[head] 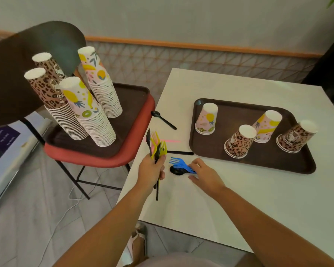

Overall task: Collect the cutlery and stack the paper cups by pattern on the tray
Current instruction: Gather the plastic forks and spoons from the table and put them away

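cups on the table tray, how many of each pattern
fruit cups: 2
leopard cups: 2
total: 4, all upside down on the tray

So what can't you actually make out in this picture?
Head view only:
- Blue forks: handles hidden under the right hand; count unclear.
- Cutlery bundle: overlapping, blurred; count unclear in the left hand.
- Black piece by the tray: one end behind the bundle.
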The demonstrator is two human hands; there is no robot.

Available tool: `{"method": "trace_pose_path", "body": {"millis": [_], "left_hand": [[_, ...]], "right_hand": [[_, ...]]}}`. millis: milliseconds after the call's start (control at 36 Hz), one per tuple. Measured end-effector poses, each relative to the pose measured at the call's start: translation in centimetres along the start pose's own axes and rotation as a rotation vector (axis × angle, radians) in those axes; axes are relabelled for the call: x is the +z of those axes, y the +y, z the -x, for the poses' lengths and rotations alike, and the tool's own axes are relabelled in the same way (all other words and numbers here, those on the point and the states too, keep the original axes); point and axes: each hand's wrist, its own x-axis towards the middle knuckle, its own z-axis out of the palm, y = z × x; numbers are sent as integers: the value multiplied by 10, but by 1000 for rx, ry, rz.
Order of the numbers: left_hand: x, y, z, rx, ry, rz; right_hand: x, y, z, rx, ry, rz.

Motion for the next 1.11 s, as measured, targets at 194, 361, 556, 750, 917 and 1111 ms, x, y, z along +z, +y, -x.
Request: {"method": "trace_pose_path", "body": {"millis": [194, 361, 556, 750, 917, 1111], "left_hand": [[-24, 3, -33, 22, -14, -7], [-36, 4, -66, 53, -24, -79], [-44, 11, -97, 38, -32, -99], [-46, 11, -112, 13, -60, -90], [-52, 11, -120, -20, -104, -66], [-60, 15, -128, -18, -158, -94]], "right_hand": [[4, -8, -12, 54, 63, 11], [-3, -24, -27, 131, 188, -14], [-11, -53, -65, 189, 160, -10], [-5, -59, -86, 175, 18, 36], [-2, -62, -88, 232, 26, 27], [-5, -77, -87, 415, 178, -175]]}}
